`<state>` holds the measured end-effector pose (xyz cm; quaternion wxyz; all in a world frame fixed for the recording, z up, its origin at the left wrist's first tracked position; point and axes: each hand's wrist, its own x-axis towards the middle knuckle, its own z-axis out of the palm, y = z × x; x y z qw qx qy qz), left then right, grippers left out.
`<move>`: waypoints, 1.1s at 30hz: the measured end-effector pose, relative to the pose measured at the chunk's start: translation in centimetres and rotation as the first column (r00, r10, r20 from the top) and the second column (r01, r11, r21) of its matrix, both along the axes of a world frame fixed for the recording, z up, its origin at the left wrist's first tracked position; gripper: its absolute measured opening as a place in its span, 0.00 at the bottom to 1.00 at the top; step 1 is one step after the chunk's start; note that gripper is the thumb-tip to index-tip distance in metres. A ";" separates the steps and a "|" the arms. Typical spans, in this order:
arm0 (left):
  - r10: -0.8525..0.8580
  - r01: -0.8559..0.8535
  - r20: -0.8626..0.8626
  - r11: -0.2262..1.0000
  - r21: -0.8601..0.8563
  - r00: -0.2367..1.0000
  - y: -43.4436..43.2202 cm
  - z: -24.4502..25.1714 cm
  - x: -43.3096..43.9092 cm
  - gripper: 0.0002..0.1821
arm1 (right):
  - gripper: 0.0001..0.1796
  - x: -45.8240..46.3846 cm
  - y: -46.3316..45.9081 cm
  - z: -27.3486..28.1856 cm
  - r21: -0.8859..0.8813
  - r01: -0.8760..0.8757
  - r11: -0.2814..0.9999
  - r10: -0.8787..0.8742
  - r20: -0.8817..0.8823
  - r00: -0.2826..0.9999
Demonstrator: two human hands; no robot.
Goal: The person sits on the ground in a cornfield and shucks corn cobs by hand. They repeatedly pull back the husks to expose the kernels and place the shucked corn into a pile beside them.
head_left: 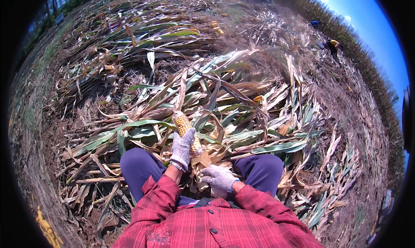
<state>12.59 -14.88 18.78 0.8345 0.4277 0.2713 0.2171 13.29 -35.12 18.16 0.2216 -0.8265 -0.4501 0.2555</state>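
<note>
My left hand [183, 148], in a pale knit work glove, is closed around a yellow ear of corn [183, 124] with its kernels bare. The ear points up and away from me, tilted a little to the left. My right hand [218, 176], gloved alike, is at the dry husk [201, 160] just below the ear's lower end; its fingers are bent, and I cannot tell whether they grip the husk. Both hands are between my knees, above a heap of cut corn stalks and leaves [155, 115].
More cut stalks [162, 37] lie in rows ahead. Several yellow ears [216, 27] rest on the ground beyond the heap, and a pile of ears [47, 227] is at the lower left. A person [334, 47] bends over far right, near standing corn [353, 43].
</note>
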 end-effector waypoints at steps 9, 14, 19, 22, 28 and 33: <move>-0.164 0.340 -0.441 0.870 0.357 0.882 -3.3 -0.1 -2.7 0.31 | 0.35 0.9 2.3 1.0 0.285 0.601 0.747 -0.036 -0.885 0.465; 0.012 0.016 -0.157 0.985 0.174 0.988 -0.9 0.8 -3.3 0.33 | 0.23 0.5 -0.6 2.1 -0.499 0.591 0.633 -0.209 -0.846 -0.490; 0.122 -0.123 0.054 0.992 0.020 0.991 2.1 3.8 -4.6 0.24 | 0.27 15.8 6.0 14.0 0.164 0.769 0.618 -0.183 -0.921 0.344; 0.175 -0.176 0.172 0.984 -0.010 0.969 5.2 7.2 -6.7 0.21 | 0.28 25.1 11.5 18.5 0.546 0.727 0.417 -0.086 -0.772 0.629; 0.185 -0.232 0.195 0.938 0.257 0.963 13.3 11.2 -12.8 0.21 | 0.17 18.8 18.8 2.8 0.433 -0.322 0.842 0.262 0.194 0.945; 0.238 -0.126 -0.190 0.876 0.465 0.953 19.2 7.8 -14.8 0.19 | 0.31 8.8 13.3 -9.3 -0.650 -0.229 0.725 0.266 -0.042 0.963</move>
